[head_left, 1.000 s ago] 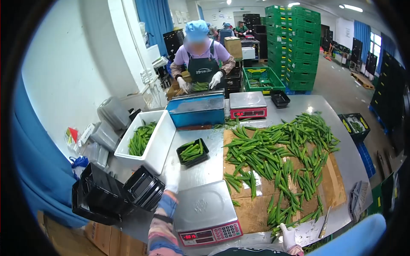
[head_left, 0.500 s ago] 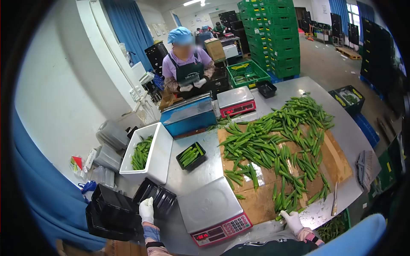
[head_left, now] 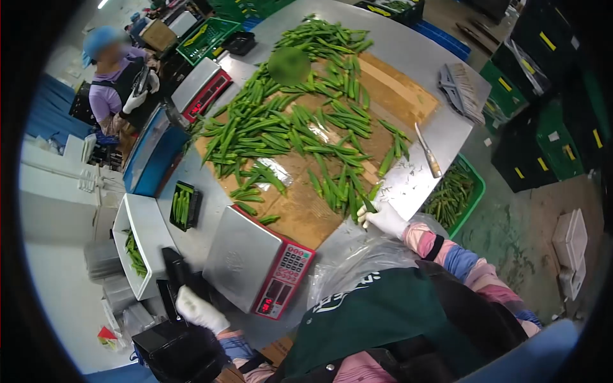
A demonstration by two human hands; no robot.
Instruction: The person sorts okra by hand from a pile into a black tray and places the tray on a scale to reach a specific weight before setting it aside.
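Note:
My left hand, in a white glove, grips a black plastic tray that is tilted and partly blurred. Right beside it is a stack of black trays. My right hand, also gloved, has its fingers closed round an okra pod at the near edge of the okra pile. That pile is spread over flattened cardboard. Between my hands stands a scale with a red, lit front and a bare metal plate.
A small black tray of okra and a white foam box stand at the left. A knife and a brush lie to the right. Below the table edge is a green crate. Across the table a co-worker handles a tray.
The view has swung right and down. My left hand has shifted the black tray, now tilted more upright near the foam box. My right hand has lifted an okra pod slightly.

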